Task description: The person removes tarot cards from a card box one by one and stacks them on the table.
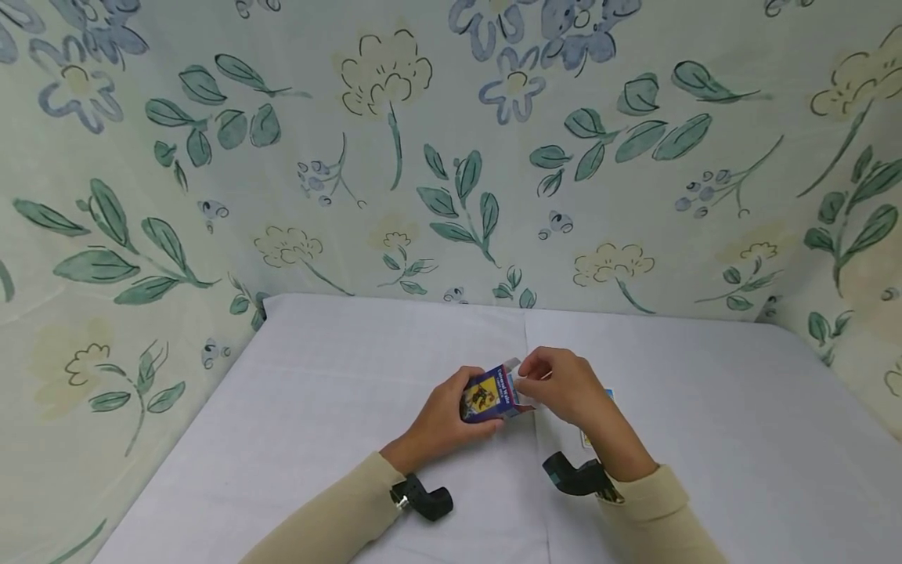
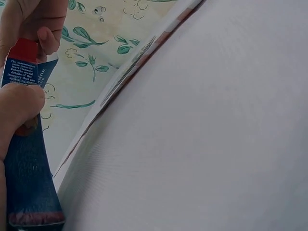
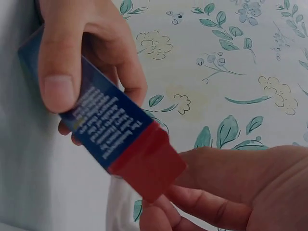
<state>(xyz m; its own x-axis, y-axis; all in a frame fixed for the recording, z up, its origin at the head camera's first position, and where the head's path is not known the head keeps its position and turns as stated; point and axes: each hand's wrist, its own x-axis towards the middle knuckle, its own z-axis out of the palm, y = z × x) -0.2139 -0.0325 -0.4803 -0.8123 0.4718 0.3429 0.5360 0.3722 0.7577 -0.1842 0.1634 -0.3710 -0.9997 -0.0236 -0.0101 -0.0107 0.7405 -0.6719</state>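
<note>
A small blue card box (image 1: 486,395) with a yellow picture on its face is tilted above the white table. My left hand (image 1: 442,407) grips it around the sides, thumb along one edge. The box's end toward the right stands open, its red side flap (image 3: 151,166) sticking out in the right wrist view. At that open end, my right hand (image 1: 564,385) has its fingers curled, thumb and fingertips pinching by the flap; the fingertips are partly hidden behind it. Only edges show of a blue and yellow printed piece (image 1: 586,439) under the right wrist.
White cloth (image 1: 338,368) covers the table, with a crease running front to back near the middle. A floral curtain (image 1: 296,196) hangs behind and at the sides. Black wrist cameras (image 1: 430,501) sit on both forearms.
</note>
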